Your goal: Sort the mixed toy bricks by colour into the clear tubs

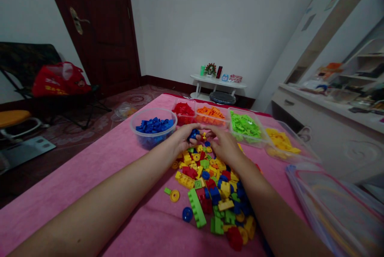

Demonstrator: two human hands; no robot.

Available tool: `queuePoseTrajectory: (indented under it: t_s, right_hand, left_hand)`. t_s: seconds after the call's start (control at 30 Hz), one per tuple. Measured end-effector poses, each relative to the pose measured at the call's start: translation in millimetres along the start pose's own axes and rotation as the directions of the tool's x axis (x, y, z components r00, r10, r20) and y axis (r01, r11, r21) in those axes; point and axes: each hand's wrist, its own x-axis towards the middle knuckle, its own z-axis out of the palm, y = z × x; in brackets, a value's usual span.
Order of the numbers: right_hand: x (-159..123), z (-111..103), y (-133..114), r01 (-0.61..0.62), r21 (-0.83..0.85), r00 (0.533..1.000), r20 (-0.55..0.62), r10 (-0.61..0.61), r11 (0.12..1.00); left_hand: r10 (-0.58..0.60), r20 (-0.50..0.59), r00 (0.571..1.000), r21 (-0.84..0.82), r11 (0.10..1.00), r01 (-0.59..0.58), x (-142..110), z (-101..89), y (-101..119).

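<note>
- Though dim toward the edges, furnished all round: dark red door [102,21] at upper left; red bag [61,81] on a dark folding chair [28,59] near the left edge; yellow-topped stool [13,118] just below; low white table [217,81] at upper centre with potted flowers [210,69]; pale drawer cabinet [324,107] at right.
- Across the pink cloth [156,229], left of centre to right: round tub [135,135] of blue pieces, then clear boxes of red bricks [183,112], orange bricks [211,112], green bricks [245,125] and yellow bricks [280,141].
- At lower right, stacked clear lids [336,201].
- In the way: right forearm [264,197], hiding part of the mixed pile [207,175].
- Left hand [183,135] at centre, just right of the tub, curled around a small clutch of blue blocks [194,134].
- Right hand [222,143] arched over the pile's far end, fingertips close to the left hand's; cannot tell whether pinching the tiny yellow piece [204,135] there.
- Mixed pile below both hands, spreading toward bottom centre: glossy, studded, jumbled in yellow, red, blue and green.
- At its left fringe, long green brick [196,208], blue ring [187,214] and yellow ring [174,196].
</note>
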Motion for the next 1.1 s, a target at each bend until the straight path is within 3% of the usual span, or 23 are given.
queuePoseTrajectory:
  t_s: [0.1,0.17,0.23,0.3,0.33,0.4,0.5,0.57,0.63,0.73,0.83,0.97,1.1]
  right_hand:
    - [-3,6,2,-0.027,-0.103,0.997,0.072,0.034,0.994]
    - [-3,9,2,0.020,-0.181,0.990,0.143,0.006,0.983]
    - [-3,10,1,0.067,-0.252,0.978,0.206,-0.014,0.965]
    - [-3,10,0,0.053,-0.312,0.970,0.242,0.026,0.949]
    - [-3,10,0,0.023,-0.336,0.968,0.244,0.063,0.942]
    - [-2,8,0,-0.043,-0.357,0.965,0.226,0.131,0.933]
    - [-2,5,1,-0.114,-0.356,0.955,0.217,0.201,0.927]
    - [-2,1,2,-0.133,-0.360,0.944,0.237,0.229,0.924]
    - [-2,-3,2,-0.124,-0.353,0.938,0.263,0.225,0.927]
    - [-3,-9,2,-0.095,-0.350,0.932,0.297,0.207,0.932]
    - [-5,-8,3,-0.114,-0.383,0.929,0.287,0.235,0.917]
    - [-3,-8,3,-0.137,-0.381,0.945,0.227,0.236,0.914]
    - [0,-25,-4,-0.141,-0.382,0.957,0.185,0.225,0.913]
  left_hand:
    - [0.119,-0.027,0.993,0.058,0.991,-0.117,-2,2.2,-2]
    - [0.218,-0.038,0.975,0.161,0.964,-0.210,-6,5.0,-1]
    - [0.283,-0.032,0.959,0.306,0.916,-0.260,-10,6.8,1]
    - [0.338,-0.020,0.941,0.508,0.814,-0.282,-13,6.3,5]
    - [0.374,0.004,0.927,0.631,0.719,-0.293,-14,5.1,7]
    - [0.417,0.100,0.903,0.855,0.429,-0.293,-16,1.8,11]
    - [0.340,0.221,0.914,0.974,-0.037,-0.222,-21,-1.3,13]
    - [0.295,0.206,0.933,0.963,-0.232,-0.139,-26,0.6,12]
    - [0.292,0.164,0.942,0.932,-0.359,-0.051,-32,5.7,10]
    - [0.267,0.122,0.956,0.886,-0.463,0.016,-40,16.1,7]
    - [0.242,0.105,0.965,0.862,-0.506,0.033,-44,25.0,5]
    - [0.257,0.096,0.962,0.845,-0.532,0.058,-43,30.2,0]
    - [0.272,0.102,0.957,0.860,-0.508,0.053,-40,28.9,-3]
